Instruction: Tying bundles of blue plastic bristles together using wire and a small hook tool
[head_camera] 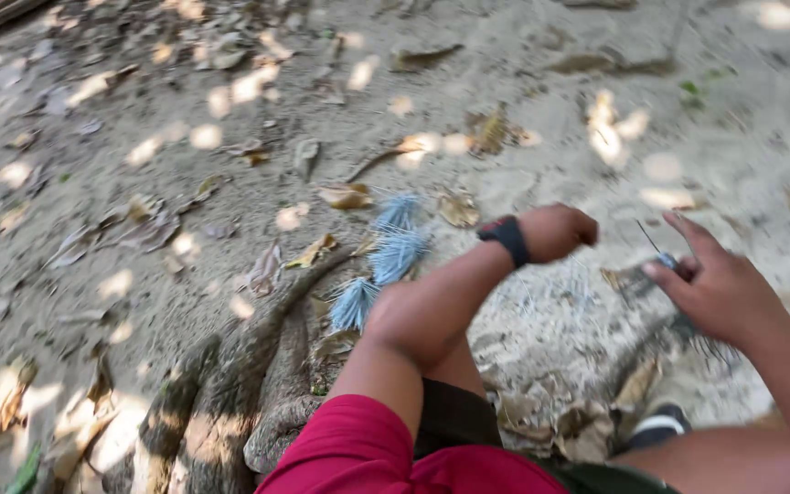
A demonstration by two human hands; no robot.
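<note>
My left hand (555,230) is curled into a fist over sandy ground, a black band on its wrist. No object shows in it. My right hand (720,284) is further right and pinches a small blue-grey piece (666,262) with a thin dark wire sticking up from it. Dark thin strands hang below that hand. Three pale blue bristly tufts (393,249) lie on the ground left of my bent left arm, beside a tree root.
A thick tree root (230,384) runs along the lower left. Dry leaves (345,195) and sunlit patches cover the sand all around. My red sleeve, knee and a dark sandal (658,426) fill the bottom edge.
</note>
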